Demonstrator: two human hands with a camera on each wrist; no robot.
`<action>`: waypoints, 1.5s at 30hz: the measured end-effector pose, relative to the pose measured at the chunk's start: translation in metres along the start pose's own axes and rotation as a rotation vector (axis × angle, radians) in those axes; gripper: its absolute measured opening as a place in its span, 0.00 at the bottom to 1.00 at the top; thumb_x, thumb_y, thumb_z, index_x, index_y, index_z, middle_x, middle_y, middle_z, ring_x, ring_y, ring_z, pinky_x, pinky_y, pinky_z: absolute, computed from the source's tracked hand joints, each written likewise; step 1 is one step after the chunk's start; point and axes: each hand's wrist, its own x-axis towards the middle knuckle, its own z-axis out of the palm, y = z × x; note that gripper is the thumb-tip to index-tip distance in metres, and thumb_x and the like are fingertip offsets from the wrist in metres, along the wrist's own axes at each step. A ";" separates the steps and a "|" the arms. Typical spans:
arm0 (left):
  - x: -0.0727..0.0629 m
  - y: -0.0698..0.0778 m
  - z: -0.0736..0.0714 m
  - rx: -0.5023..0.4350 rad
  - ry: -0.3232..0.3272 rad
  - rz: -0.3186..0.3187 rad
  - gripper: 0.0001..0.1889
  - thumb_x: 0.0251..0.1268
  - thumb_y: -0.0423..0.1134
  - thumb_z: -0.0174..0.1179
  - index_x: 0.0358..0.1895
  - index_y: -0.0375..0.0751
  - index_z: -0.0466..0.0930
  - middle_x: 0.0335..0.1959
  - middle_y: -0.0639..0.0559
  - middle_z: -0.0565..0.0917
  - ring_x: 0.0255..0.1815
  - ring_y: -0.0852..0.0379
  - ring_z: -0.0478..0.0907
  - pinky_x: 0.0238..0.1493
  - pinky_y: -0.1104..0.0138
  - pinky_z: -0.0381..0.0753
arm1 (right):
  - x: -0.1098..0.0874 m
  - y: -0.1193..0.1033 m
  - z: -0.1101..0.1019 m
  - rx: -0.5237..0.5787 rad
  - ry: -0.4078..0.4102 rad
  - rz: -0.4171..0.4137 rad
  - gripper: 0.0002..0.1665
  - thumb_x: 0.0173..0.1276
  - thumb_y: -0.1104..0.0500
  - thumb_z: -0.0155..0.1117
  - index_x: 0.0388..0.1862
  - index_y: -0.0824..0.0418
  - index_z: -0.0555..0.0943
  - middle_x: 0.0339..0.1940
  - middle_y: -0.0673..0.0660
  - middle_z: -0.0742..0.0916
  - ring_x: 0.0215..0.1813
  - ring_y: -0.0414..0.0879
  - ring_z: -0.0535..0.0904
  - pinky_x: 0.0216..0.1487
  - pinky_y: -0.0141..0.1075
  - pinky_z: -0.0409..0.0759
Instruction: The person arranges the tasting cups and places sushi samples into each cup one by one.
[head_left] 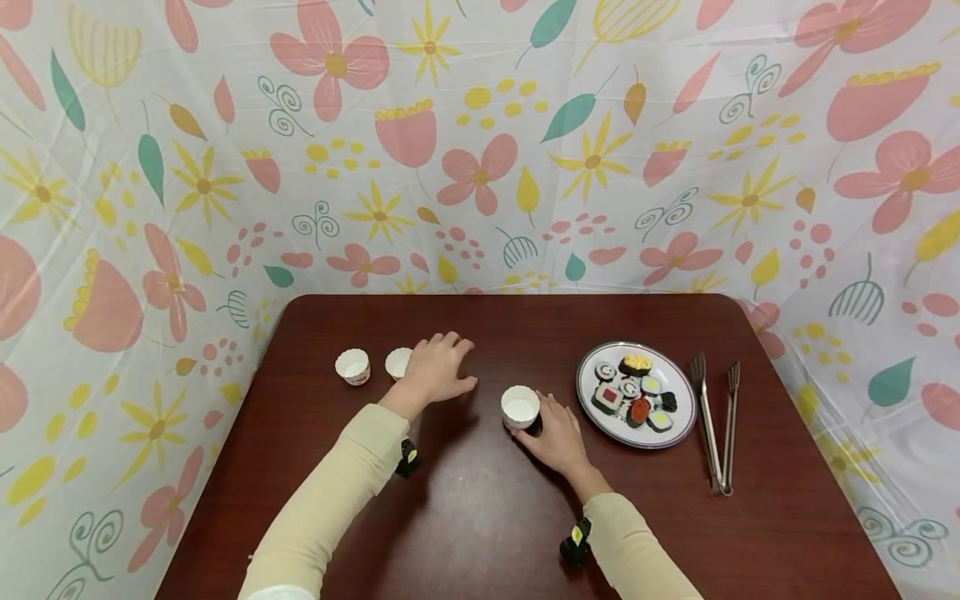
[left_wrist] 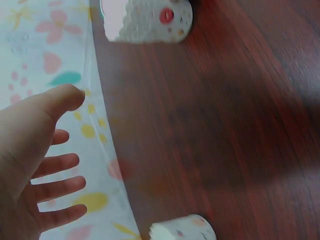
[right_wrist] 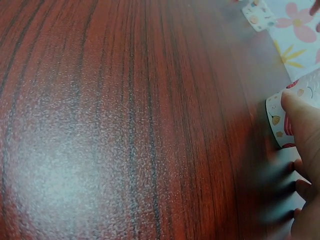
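Observation:
My right hand (head_left: 557,435) holds a small white paper baking cup (head_left: 520,407) between thumb and fingers, near the middle of the table. In the right wrist view the thumb presses the printed side of this cup (right_wrist: 276,117), which is partly cut off by the frame edge. My left hand (head_left: 435,368) hovers with fingers spread, holding nothing. Partly hidden behind it stands a second baking cup (head_left: 397,362), and a third baking cup (head_left: 352,367) is farther left. The left wrist view shows the spread left hand (left_wrist: 37,160) apart from two printed cups.
On the right lies a round white plate (head_left: 678,433) with a dark rim, bearing several sushi pieces (head_left: 628,389). Beside it rest metal tongs (head_left: 722,450), their arms apart. A floral cloth (head_left: 480,217) hangs around the brown table (head_left: 480,533).

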 end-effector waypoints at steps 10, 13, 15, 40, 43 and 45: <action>-0.001 0.038 -0.002 0.012 0.016 0.165 0.31 0.54 0.61 0.57 0.61 0.52 0.70 0.62 0.51 0.70 0.60 0.51 0.69 0.58 0.56 0.69 | 0.000 0.000 -0.001 0.001 -0.011 -0.006 0.48 0.50 0.42 0.70 0.65 0.63 0.66 0.63 0.64 0.74 0.67 0.59 0.64 0.63 0.60 0.58; -0.002 0.047 -0.001 0.021 0.029 0.221 0.30 0.54 0.61 0.57 0.60 0.52 0.72 0.63 0.50 0.69 0.62 0.51 0.68 0.59 0.57 0.68 | -0.001 -0.001 -0.001 0.005 -0.008 -0.013 0.47 0.51 0.43 0.70 0.65 0.64 0.66 0.63 0.64 0.74 0.67 0.60 0.64 0.62 0.61 0.58; -0.003 0.052 -0.001 0.033 0.025 0.256 0.30 0.55 0.61 0.57 0.60 0.52 0.72 0.64 0.51 0.68 0.62 0.52 0.67 0.60 0.58 0.67 | -0.001 -0.001 -0.001 0.005 0.001 -0.020 0.47 0.51 0.43 0.70 0.65 0.64 0.66 0.62 0.64 0.74 0.67 0.60 0.65 0.62 0.61 0.58; -0.007 0.086 0.030 0.138 -0.036 0.360 0.17 0.56 0.52 0.60 0.48 0.55 0.79 0.47 0.57 0.79 0.45 0.57 0.75 0.46 0.63 0.72 | -0.001 0.003 0.001 0.006 0.031 -0.043 0.43 0.49 0.47 0.71 0.63 0.63 0.69 0.62 0.63 0.75 0.65 0.61 0.66 0.60 0.62 0.60; -0.008 0.088 0.033 0.146 -0.025 0.363 0.14 0.57 0.50 0.60 0.46 0.55 0.81 0.45 0.58 0.80 0.44 0.57 0.76 0.45 0.64 0.72 | -0.001 0.003 0.002 0.007 0.035 -0.045 0.42 0.50 0.46 0.70 0.62 0.62 0.70 0.62 0.62 0.75 0.65 0.61 0.67 0.60 0.62 0.60; -0.009 0.090 0.035 0.146 -0.017 0.362 0.12 0.58 0.49 0.60 0.45 0.55 0.81 0.45 0.58 0.81 0.44 0.57 0.76 0.46 0.63 0.73 | -0.001 0.003 0.002 0.005 0.040 -0.047 0.42 0.50 0.46 0.70 0.62 0.63 0.70 0.62 0.62 0.75 0.65 0.61 0.67 0.60 0.62 0.60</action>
